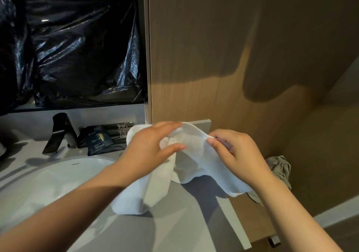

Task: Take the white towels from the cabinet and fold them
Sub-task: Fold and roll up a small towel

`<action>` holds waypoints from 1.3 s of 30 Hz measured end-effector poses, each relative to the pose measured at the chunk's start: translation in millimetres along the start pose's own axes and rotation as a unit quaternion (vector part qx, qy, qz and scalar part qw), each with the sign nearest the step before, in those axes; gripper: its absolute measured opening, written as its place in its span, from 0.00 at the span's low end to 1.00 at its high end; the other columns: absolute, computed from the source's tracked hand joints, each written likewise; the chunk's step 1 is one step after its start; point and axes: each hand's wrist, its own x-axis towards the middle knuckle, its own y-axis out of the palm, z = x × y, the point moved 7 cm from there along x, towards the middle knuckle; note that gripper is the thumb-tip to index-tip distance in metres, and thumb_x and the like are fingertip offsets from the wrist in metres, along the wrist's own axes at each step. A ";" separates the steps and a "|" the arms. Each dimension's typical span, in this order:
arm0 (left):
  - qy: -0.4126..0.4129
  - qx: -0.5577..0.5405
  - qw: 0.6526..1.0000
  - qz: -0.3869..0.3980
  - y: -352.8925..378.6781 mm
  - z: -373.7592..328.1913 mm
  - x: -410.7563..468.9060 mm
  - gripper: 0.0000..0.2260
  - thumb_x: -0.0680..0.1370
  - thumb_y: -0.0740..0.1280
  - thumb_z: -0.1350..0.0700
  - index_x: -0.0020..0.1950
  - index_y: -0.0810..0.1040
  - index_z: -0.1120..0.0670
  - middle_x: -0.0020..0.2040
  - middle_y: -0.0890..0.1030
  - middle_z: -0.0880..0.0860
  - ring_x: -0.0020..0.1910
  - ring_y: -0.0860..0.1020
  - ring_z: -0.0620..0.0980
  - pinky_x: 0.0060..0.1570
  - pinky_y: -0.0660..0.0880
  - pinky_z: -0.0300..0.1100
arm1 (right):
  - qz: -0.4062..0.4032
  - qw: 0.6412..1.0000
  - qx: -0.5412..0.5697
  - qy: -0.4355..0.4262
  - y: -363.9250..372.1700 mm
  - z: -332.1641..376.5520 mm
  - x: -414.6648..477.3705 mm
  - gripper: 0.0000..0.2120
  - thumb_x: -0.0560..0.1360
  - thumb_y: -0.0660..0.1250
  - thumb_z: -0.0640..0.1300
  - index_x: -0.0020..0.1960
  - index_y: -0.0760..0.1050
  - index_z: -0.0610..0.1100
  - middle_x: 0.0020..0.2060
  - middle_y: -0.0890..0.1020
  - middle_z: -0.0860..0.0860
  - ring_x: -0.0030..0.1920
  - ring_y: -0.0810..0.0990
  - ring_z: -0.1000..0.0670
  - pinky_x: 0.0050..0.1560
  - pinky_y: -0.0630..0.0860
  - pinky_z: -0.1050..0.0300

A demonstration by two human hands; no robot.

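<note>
I am holding a soft white cloth towel (196,158) up between my hands, its folds drooping onto the grey counter (174,224) below them. My left hand (153,148) is gripping a bunched part between thumb and nearly straight fingers. My right hand (233,154) is pinching the edge with curled fingers. A crumpled grey cloth (279,168) is lying just right of my right wrist

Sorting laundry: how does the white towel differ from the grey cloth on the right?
The white towel is held by the left hand and right hand over the counter; the grey cloth hangs untouched past the counter's edge. The white towel shows larger than the grey cloth. Both are rumpled, unfolded.
</note>
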 end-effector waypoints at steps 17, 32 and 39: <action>-0.065 -0.070 0.994 -0.047 -6.0 24.8 14.1 0.10 0.78 0.66 0.48 0.48 0.84 0.51 0.42 0.83 0.44 0.43 0.79 0.43 0.46 0.76 0.44 | 0.006 0.995 0.056 0.082 -12.8 -27.7 -24.2 0.09 0.76 0.64 0.57 0.41 0.80 0.57 0.39 0.81 0.61 0.43 0.80 0.57 0.38 0.76 0.64; -0.006 -0.087 0.986 -0.144 -71.2 -35.3 78.7 0.09 0.78 0.67 0.50 0.44 0.84 0.53 0.40 0.83 0.46 0.42 0.79 0.45 0.45 0.75 0.42 | -0.124 0.972 0.195 0.036 -84.9 12.1 13.7 0.09 0.78 0.66 0.47 0.40 0.81 0.51 0.35 0.82 0.59 0.42 0.81 0.55 0.38 0.74 0.71; 0.060 -0.122 0.962 -0.236 -114.3 -84.9 119.9 0.08 0.78 0.67 0.51 0.42 0.83 0.52 0.36 0.80 0.40 0.40 0.77 0.37 0.41 0.70 0.30 | -0.164 0.953 0.257 -0.008 -126.9 50.0 39.0 0.11 0.75 0.65 0.55 0.42 0.82 0.50 0.36 0.82 0.57 0.41 0.81 0.54 0.37 0.75 0.70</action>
